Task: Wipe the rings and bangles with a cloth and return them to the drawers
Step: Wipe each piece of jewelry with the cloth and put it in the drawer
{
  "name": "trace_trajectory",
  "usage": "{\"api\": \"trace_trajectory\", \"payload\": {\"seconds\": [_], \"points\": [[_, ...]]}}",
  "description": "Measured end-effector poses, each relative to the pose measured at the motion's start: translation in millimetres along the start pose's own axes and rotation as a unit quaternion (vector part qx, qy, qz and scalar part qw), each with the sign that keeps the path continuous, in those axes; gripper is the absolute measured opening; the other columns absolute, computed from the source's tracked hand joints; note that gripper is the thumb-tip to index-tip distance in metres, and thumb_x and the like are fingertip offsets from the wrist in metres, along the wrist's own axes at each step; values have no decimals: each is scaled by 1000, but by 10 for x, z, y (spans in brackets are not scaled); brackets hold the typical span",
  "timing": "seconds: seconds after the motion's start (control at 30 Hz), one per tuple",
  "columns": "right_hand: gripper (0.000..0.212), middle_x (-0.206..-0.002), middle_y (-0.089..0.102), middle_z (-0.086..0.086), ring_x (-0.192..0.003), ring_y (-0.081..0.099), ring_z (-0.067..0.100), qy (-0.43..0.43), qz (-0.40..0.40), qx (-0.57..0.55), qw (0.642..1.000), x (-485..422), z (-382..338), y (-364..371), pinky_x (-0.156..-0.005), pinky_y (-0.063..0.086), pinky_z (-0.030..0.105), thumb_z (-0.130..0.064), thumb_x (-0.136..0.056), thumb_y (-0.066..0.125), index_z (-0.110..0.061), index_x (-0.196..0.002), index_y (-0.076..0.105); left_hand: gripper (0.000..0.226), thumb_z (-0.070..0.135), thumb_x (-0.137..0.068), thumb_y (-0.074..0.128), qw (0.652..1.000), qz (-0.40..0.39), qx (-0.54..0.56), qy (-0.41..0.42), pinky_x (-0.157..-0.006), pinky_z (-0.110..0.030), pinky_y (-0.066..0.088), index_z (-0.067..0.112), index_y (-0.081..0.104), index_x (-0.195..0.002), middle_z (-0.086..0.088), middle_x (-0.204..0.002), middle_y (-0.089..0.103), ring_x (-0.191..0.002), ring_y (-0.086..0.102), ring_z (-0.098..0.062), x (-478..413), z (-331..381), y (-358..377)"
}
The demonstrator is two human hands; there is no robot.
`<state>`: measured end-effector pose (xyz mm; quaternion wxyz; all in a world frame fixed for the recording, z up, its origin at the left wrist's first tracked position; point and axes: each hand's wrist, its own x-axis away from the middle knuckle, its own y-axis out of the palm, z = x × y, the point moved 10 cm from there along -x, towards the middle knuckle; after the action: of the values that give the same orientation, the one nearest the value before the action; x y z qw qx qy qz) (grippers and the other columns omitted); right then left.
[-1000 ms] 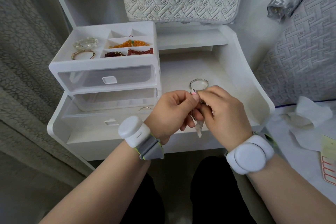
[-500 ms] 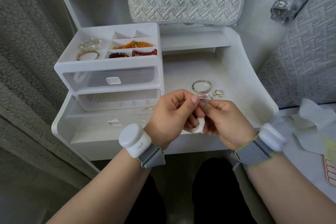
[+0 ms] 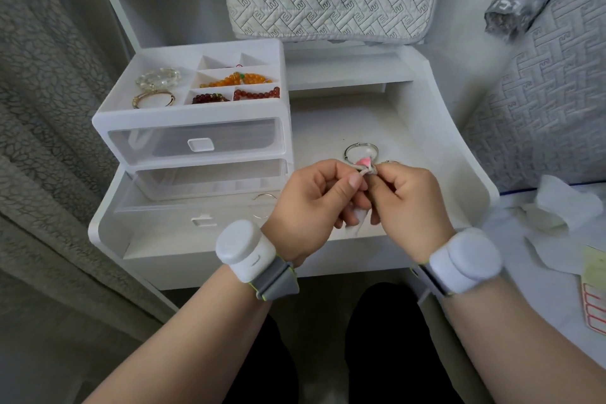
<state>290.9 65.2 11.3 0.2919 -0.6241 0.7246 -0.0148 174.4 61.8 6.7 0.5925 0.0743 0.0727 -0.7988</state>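
**Ring pinched between both hands above the desk**

The left hand (image 3: pixel 314 203) and right hand (image 3: pixel 410 203) meet fingertip to fingertip over the near right part of the white desk (image 3: pixel 328 128). A small ring (image 3: pixel 365 165) with a pink top sits just where the fingertips join, its pink part poking up above them. The right hand's fingers are curled in and pinch the ring from the right. The left thumb and forefinger pinch a fold of white cloth (image 3: pixel 357 218) against the ring from the left; the rest of the cloth hangs down between the two palms.

Just beyond the fingers a silver bangle (image 3: pixel 360 151) lies flat on the desk. To the left stands the drawer unit (image 3: pixel 196 115), its top tray holding bead bracelets and bangles. Its lowest drawer (image 3: pixel 196 207) is pulled out toward the person, with a thin hoop (image 3: pixel 262 205) lying at its right end, near the left hand.
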Motion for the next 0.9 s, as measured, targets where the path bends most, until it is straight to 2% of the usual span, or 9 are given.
{"api": "trace_trajectory", "payload": {"seconds": [0.13, 0.23, 0.3, 0.4, 0.47, 0.57, 0.67, 0.77, 0.9], "points": [[35, -42, 51, -3, -35, 42, 12, 146, -63, -220, 962, 114, 221, 231, -38, 33, 18, -18, -93, 55, -14, -58, 58, 20, 8, -93, 48, 999, 2, 52, 13, -44, -17, 40, 8, 57, -76, 2, -60, 63, -44, 50, -9, 20, -6, -15], [21, -51, 57, 2, -36, 43, 9, 176, -129, -375, 901, 189, 181, 365, -39, 28, 16, -21, -86, 52, -8, -72, 60, 19, 12, -93, 48, 992, -7, 125, 10, -44, -17, 40, 8, 56, -75, 2, -61, 63, -43, 49, -8, 19, -13, -9], [18, -57, 59, 7, -41, 46, 12, 161, -157, -420, 879, 197, 140, 398, -40, 28, 17, -19, -87, 54, -3, -80, 60, 19, 15, -91, 47, 984, -8, 180, 1, -45, -17, 40, 7, 55, -75, 1, -62, 62, -43, 50, -7, 2, -34, -11], [18, -54, 58, 3, -41, 46, 13, 110, -116, -292, 943, 99, 201, 233, -40, 33, 19, -10, -92, 54, -7, -78, 65, 18, 14, -93, 48, 984, 25, 175, -21, -45, -19, 43, 7, 56, -78, 0, -63, 63, -44, 51, -10, -24, -114, -72], [25, -48, 59, -1, -39, 49, 10, 60, -102, -164, 979, 40, 162, 123, -41, 37, 18, -7, -93, 53, -15, -73, 65, 18, 11, -94, 48, 995, 59, 78, -14, -46, -21, 45, 10, 58, -79, 0, -65, 64, -47, 54, -13, -26, -109, -154], [24, -49, 58, -6, -41, 51, 9, -17, -89, -21, 996, 7, 48, 28, -48, 41, 18, -16, -92, 57, -21, -71, 67, 12, 14, -89, 60, 984, 99, -147, 33, -54, -27, 52, 21, 63, -80, 2, -73, 64, -56, 62, -14, -18, 16, -256], [24, -51, 56, -5, -49, 54, 15, -100, -67, 80, 990, 28, -87, -1, -53, 46, 31, -25, -91, 56, -15, -73, 68, 6, 15, -85, 64, 928, 113, -334, 118, -64, -35, 53, 20, 67, -84, 1, -77, 65, -65, 62, -16, 0, 221, -241], [26, -57, 57, 1, -49, 54, 16, -104, -66, 60, 991, 31, -84, 3, -53, 46, 35, -27, -88, 54, -9, -76, 67, 5, 15, -83, 63, 885, 135, -413, 168, -63, -36, 52, 17, 67, -84, 1, -73, 66, -67, 61, -17, 18, 330, -217], [15, -55, 58, -6, -44, 51, 7, -50, -86, -113, 989, 61, -30, 48, -49, 42, 18, -21, -87, 57, -18, -76, 67, 18, 7, -84, 62, 940, 166, -287, 78, -64, -33, 56, 22, 63, -74, 7, -64, 65, -62, 65, -12, -1, 172, -324]]}}
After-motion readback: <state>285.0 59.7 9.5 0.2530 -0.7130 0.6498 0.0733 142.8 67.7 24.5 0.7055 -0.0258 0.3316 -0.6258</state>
